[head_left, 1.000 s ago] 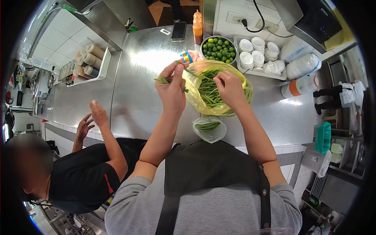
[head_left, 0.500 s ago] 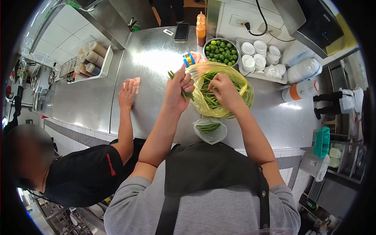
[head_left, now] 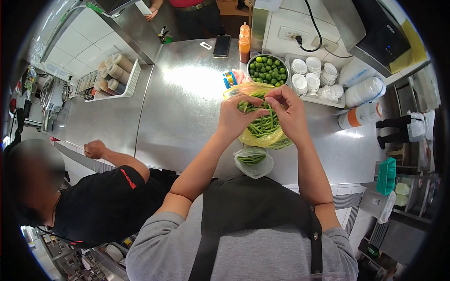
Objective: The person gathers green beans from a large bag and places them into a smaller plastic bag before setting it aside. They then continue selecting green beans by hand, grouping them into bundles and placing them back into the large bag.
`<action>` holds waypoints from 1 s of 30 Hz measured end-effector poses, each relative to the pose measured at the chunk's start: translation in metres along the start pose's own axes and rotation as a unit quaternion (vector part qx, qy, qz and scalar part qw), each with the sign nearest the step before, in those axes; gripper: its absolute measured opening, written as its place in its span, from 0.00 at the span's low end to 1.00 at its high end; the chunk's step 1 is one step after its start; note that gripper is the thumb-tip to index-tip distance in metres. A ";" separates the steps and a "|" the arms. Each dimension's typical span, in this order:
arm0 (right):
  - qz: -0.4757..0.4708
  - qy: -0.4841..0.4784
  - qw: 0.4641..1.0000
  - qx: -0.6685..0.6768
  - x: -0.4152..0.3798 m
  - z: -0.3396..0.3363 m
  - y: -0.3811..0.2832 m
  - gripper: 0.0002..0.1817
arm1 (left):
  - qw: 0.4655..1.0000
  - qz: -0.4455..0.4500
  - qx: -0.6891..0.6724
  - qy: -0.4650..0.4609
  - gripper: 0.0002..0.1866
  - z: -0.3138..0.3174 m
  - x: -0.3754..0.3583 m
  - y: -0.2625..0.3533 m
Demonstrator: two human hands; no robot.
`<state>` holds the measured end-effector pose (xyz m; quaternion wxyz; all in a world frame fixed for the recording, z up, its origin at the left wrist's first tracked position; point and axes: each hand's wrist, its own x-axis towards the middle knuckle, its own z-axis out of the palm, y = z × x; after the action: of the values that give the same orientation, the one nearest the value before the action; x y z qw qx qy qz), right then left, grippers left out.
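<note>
Over a yellow plastic bag [head_left: 262,141] full of green beans [head_left: 265,125], both my hands are close together. My left hand [head_left: 233,114] is curled round a few green beans, partly hidden by its fingers. With thumb and fingertips pinched, my right hand [head_left: 290,112] holds the end of a green bean just to the right of the left fingertips. Nearer to me lies a small clear plastic bag [head_left: 262,169] with a bundle of green beans inside.
Behind the bag stand a bowl of limes [head_left: 267,70], sauce bottles [head_left: 244,47] and a tray of white cups [head_left: 307,75]. A phone [head_left: 222,46] and a blue-yellow tape roll [head_left: 229,79] lie on the steel counter [head_left: 187,117]. A co-worker [head_left: 103,201] stands at left.
My left hand has moved right and down over the yellow bag, and my right hand has come up out of the beans. The co-worker's hand has drawn back from the counter, its pink cloth gone from view.
</note>
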<state>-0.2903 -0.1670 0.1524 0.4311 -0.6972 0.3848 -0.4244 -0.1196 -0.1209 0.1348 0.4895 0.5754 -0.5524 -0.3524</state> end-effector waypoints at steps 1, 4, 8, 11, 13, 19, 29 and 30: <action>0.005 -0.005 1.000 0.004 -0.001 0.000 -0.001 0.05 | 1.000 0.000 0.003 0.002 0.09 0.001 0.000 -0.003; 0.003 -0.023 0.999 -0.022 -0.001 -0.001 -0.009 0.06 | 0.999 0.023 -0.034 0.007 0.05 0.003 0.002 -0.017; -0.015 -0.112 0.983 -0.144 0.001 -0.014 -0.012 0.06 | 0.960 0.210 0.181 0.031 0.09 -0.007 0.003 -0.017; 0.013 -0.159 0.968 -0.194 -0.002 -0.018 -0.004 0.06 | 0.933 0.223 0.283 0.002 0.13 -0.008 -0.001 -0.018; 0.013 -0.172 0.962 -0.213 -0.004 -0.018 0.006 0.07 | 0.927 0.217 0.305 -0.019 0.14 -0.005 -0.002 -0.022; 0.001 -0.142 0.976 -0.167 -0.003 -0.013 0.008 0.06 | 0.931 0.213 0.281 -0.095 0.13 0.001 -0.009 -0.024; 0.082 -0.129 0.968 -0.199 0.000 -0.018 0.035 0.04 | 0.993 0.048 -0.101 0.036 0.01 -0.007 0.004 -0.021; 0.082 -0.130 0.968 -0.198 -0.001 -0.016 0.037 0.04 | 0.974 0.004 -0.215 0.075 0.02 -0.009 0.008 -0.022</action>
<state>-0.3120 -0.1832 0.1221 0.3638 -0.7842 0.4575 -0.2083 -0.1035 -0.1287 0.1172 0.6431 0.4793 -0.4273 -0.4171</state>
